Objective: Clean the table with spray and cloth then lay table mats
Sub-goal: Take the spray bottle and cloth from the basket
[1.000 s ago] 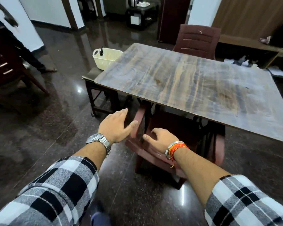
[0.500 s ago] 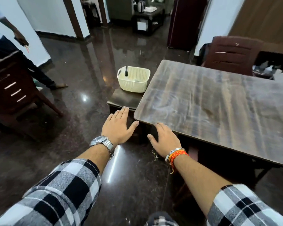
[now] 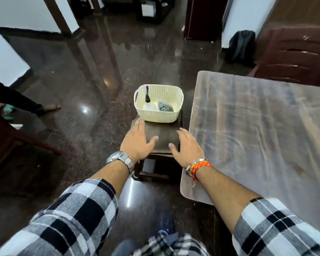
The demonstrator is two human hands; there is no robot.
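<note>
A cream plastic basket stands on a low dark stool just left of the wooden table. Inside the basket lie a spray bottle with a black nozzle and a striped grey cloth. My left hand and my right hand are stretched out palm down over the near part of the stool, short of the basket, fingers apart and holding nothing. No table mats are in view.
A dark red chair stands at the table's far side, with a black bag beside it. Another chair and a person's leg are at the left. The glossy dark floor surrounds the stool.
My view has swung left and moved closer to the stool, so the basket now sits straight ahead. Both hands stay open and have come over the stool.
</note>
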